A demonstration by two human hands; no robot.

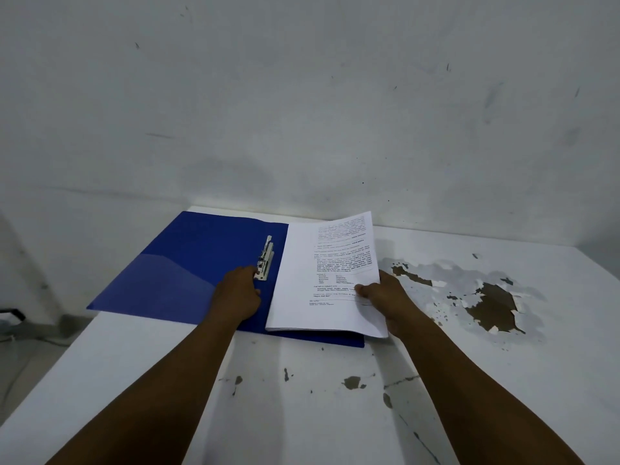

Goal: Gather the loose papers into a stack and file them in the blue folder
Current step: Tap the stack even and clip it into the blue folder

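Observation:
The blue folder [188, 263] lies open on the white table, its left flap spread toward the table's left edge. A stack of printed white papers [318, 290] lies on the folder's right half, its right edge lifted slightly. My right hand [385, 300] pinches the stack at its right edge, thumb on top of the printed page. My left hand [240, 297] rests on the folder by the spine, its fingertips at the near end of the metal clip [265, 258]. I cannot see whether those fingers grip the clip.
The white table [302, 397] has peeled paint patches [493, 305] to the right of the papers and small chips near the front. A white wall stands right behind the table. The floor drops away beyond the table's left edge.

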